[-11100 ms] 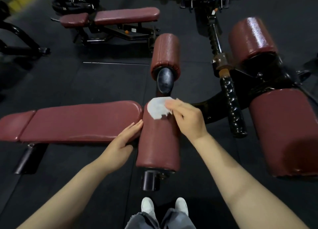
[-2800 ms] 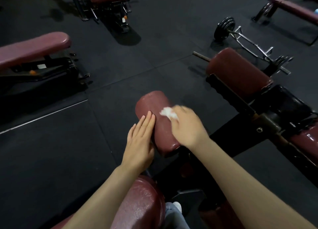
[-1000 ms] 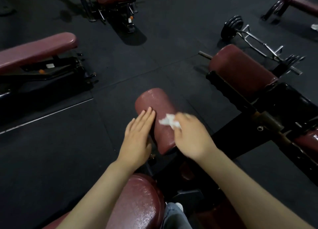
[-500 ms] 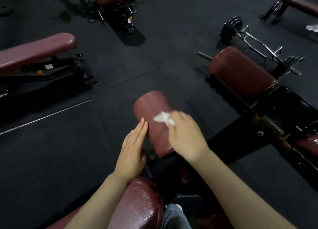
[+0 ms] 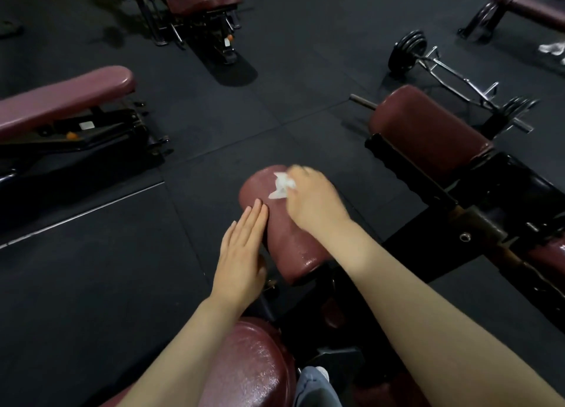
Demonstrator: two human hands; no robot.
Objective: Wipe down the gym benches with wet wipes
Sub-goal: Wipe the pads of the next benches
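A dark rubber floor [image 5: 91,284] of large matte tiles fills the room, its seams showing as thin lines, one of them catching a pale streak of light at the left. In the middle stands a maroon roller pad [image 5: 284,238], a padded cylinder with a glossy, wet-looking sheen near its close end. The right hand [image 5: 315,204] lies on the pad's far top, fingers curled around a crumpled white wet wipe [image 5: 280,186] that is pressed to the vinyl. The left hand [image 5: 241,253] rests flat against the pad's left side, fingers straight and together, holding nothing. Below the forearms, at the bottom edge, a second maroon pad [image 5: 253,370] shines under the light, and beside it a bit of grey trouser leg [image 5: 312,388] shows. To the right a larger maroon roller [image 5: 428,134] sits on a black steel frame [image 5: 477,210], with a ribbed black bar running along it. Behind that roller a chromed curl bar [image 5: 452,76] with black plates lies on the floor. At the left a maroon adjustable bench [image 5: 64,97] stands on a black base, another bench [image 5: 201,2] stands at the top, and a third bench [image 5: 526,5] shows in the upper right corner.
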